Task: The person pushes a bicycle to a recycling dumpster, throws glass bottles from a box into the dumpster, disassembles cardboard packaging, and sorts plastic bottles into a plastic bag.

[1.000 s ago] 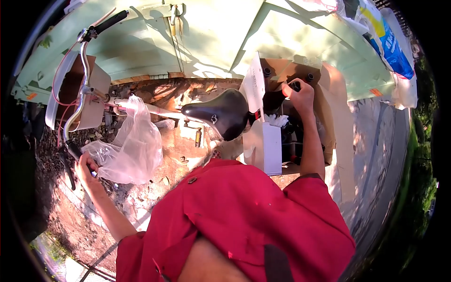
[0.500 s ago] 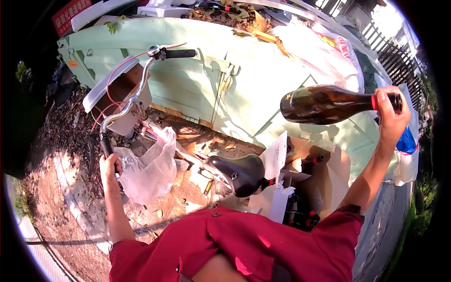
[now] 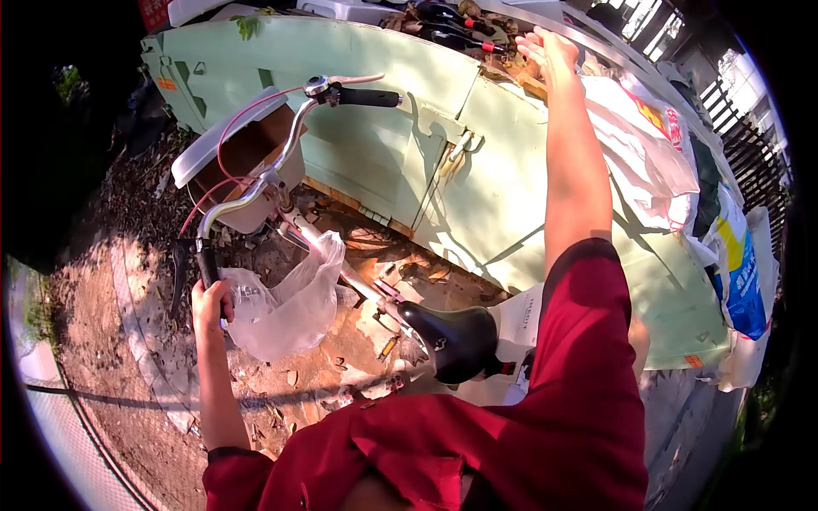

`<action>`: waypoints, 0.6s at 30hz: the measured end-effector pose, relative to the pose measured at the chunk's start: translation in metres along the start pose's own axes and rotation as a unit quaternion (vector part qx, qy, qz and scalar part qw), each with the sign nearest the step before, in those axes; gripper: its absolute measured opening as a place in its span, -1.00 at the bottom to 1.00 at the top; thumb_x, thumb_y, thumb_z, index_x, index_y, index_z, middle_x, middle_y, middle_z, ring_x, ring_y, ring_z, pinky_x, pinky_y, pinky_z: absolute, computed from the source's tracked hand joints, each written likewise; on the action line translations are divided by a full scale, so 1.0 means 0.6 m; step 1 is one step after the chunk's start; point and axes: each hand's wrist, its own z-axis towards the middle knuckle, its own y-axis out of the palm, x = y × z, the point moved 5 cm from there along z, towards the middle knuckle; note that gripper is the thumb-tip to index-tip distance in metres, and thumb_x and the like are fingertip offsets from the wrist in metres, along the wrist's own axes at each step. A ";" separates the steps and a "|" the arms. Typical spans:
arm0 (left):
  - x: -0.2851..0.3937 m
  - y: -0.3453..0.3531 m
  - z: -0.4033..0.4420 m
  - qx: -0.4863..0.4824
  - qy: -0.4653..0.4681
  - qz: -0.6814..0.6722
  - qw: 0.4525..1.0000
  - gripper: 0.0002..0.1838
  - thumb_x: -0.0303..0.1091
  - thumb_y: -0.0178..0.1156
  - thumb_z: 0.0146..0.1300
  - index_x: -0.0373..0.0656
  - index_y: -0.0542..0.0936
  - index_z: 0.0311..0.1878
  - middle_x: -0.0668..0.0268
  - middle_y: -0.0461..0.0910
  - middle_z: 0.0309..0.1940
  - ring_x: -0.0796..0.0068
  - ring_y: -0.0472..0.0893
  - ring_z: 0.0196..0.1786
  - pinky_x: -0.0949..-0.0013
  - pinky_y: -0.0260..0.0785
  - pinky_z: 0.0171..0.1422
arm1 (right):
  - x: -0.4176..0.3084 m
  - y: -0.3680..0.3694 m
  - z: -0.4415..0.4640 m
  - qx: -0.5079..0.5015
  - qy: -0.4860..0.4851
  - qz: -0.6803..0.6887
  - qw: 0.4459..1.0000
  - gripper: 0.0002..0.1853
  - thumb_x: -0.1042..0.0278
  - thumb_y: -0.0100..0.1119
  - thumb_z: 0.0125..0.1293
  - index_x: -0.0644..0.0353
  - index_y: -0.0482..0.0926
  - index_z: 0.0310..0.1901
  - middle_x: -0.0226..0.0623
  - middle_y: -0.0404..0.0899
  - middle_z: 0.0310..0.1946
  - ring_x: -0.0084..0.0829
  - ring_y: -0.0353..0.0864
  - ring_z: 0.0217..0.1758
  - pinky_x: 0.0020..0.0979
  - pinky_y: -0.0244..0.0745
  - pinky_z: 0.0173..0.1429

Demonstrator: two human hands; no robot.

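Left hand (image 3: 212, 307) around handlebar grip (image 3: 206, 262) | right hand (image 3: 552, 51) outstretched near dark bottles (image 3: 452, 37)

The bottles (image 3: 453, 38) look like dark, glossy glass, and the handlebar (image 3: 226, 207) like smooth, shiny metal. The saddle (image 3: 452, 335) has a smooth, glossy black cover, while the bag (image 3: 285, 315) is thin, wrinkled, see-through plastic. The shirt (image 3: 579, 358) is matt red cloth, and the green container (image 3: 366, 157) looks like painted metal.

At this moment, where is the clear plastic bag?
In the head view, the clear plastic bag is left of centre, just right of the left hand on the handlebar grip.
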 end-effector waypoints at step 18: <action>0.008 0.014 -0.010 -0.025 -0.013 0.014 1.000 -0.68 -0.40 0.11 0.04 -0.06 0.27 -0.76 0.48 0.19 -0.85 0.67 0.17 -0.82 0.55 -0.03 -0.78 | 0.162 -0.509 -0.606 -0.075 0.277 -0.473 0.833 -0.46 0.26 0.27 -0.03 0.30 0.40 0.01 -0.17 0.54 -0.41 -0.46 0.50 -0.59 -0.48 0.39 -0.49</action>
